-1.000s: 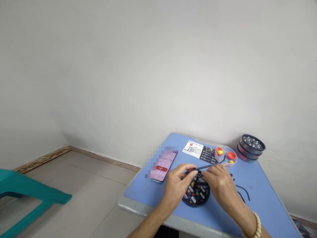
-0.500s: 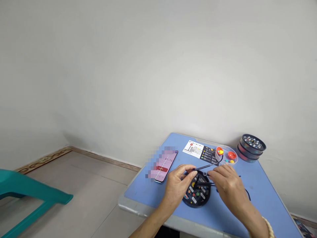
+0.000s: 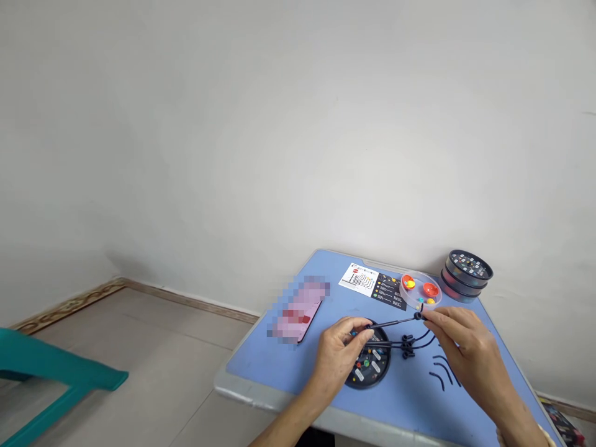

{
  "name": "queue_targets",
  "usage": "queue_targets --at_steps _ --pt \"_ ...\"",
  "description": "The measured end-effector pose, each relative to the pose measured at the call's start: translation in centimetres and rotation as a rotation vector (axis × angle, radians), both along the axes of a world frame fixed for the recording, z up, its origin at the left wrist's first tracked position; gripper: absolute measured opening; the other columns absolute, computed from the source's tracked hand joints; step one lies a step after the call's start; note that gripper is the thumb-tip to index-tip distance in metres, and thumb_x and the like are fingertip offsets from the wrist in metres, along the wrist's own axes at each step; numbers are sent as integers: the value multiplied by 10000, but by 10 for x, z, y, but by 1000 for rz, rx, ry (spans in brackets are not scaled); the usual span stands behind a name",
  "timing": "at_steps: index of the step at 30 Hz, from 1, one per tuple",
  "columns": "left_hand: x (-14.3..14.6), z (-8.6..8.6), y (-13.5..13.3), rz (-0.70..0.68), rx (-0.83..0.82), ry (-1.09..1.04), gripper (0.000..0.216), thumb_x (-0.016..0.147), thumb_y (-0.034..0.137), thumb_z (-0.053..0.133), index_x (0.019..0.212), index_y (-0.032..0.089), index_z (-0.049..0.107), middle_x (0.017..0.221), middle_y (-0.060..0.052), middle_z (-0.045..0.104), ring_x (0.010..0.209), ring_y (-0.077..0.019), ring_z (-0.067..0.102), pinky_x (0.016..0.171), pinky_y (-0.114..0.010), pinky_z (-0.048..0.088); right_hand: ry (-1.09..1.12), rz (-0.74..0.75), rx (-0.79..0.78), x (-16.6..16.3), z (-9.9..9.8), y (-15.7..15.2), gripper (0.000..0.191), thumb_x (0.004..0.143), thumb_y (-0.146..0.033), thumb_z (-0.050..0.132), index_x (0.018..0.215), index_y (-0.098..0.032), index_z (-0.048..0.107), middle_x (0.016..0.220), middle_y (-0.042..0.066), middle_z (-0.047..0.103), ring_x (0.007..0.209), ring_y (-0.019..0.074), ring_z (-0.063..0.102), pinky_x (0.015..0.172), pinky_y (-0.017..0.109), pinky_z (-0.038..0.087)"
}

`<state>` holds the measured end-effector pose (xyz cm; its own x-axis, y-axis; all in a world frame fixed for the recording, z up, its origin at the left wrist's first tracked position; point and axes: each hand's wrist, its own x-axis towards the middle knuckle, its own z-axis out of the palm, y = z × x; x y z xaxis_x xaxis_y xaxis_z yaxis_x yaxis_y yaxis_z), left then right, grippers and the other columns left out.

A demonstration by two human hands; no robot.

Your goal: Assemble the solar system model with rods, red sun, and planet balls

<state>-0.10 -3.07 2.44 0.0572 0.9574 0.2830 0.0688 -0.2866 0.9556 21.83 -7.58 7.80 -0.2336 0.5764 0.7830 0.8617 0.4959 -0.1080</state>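
Two hands, head view | left hand (image 3: 338,354): pinching near end of black rod (image 3: 393,322) | right hand (image 3: 472,341): fingertips narrow, gripping connector (image 3: 418,316) at rod's far end | rod raised off bench (image 3: 279,366), left end above round base (image 3: 372,374) | curved pieces (image 3: 437,375) lie below right hand | clear dish (image 3: 419,288), leaflet (image 3: 357,279) behind

You can pass over the blue tabletop (image 3: 328,307) between the smartphone (image 3: 308,308) and your left hand (image 3: 336,352). The black rod (image 3: 395,322) bars the gap to your right hand (image 3: 470,344); a transparent dish (image 3: 418,287) and stacked round cases (image 3: 465,277) stand beyond.
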Motion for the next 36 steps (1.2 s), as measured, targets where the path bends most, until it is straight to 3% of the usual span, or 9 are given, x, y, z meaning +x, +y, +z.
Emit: queue_targets --at_steps 5,9,12,17,22,28,36 --pt "-1 0 -1 -2 17 -10 103 724 239 689 778 201 767 631 -9 706 566 -165 651 415 -187 484 38 -26 -143 -1 -4 3 266 968 -311 490 961 -217 738 909 76 736 816 224 678 716 361 529" --pt "-1 0 0 -13 7 7 96 717 217 685 771 212 764 683 -15 717 556 -151 638 381 -171 459 136 2 -388 0 5 7 271 941 -359 520 893 -242 760 866 51 751 765 214 703 656 315 546" --pt "0 -5 1 -14 -3 17 87 701 201 676 741 211 752 731 -18 724 544 -139 626 375 -168 451 223 36 -531 1 13 12 252 908 -385 559 886 -251 772 881 48 773 811 234 717 696 324 557" --pt "-1 -20 4 -2 -24 8 45 665 187 681 669 180 725 772 -39 719 627 -170 659 530 -231 538 349 54 -706 2 20 20 261 856 -458 618 881 -253 778 964 55 777 930 265 703 771 348 556" --pt "-6 -27 7 1 55 165 85 628 123 671 636 196 714 807 -63 732 811 -237 655 613 -284 532 279 121 -684 -12 20 23 203 884 -354 603 868 -247 774 905 47 763 848 227 690 746 322 525" --pt "-9 -23 7 -3 154 306 107 664 102 686 659 207 704 824 -47 735 840 -244 629 777 -371 509 116 171 -675 -33 14 27 202 907 -217 583 837 -240 771 784 27 722 723 173 649 649 271 464" --pt "-10 -24 6 -24 147 340 119 699 77 689 688 195 701 828 -50 734 846 -239 627 780 -355 501 -193 113 -546 -53 6 32 237 927 -156 543 822 -217 747 716 25 664 693 167 596 621 271 374"
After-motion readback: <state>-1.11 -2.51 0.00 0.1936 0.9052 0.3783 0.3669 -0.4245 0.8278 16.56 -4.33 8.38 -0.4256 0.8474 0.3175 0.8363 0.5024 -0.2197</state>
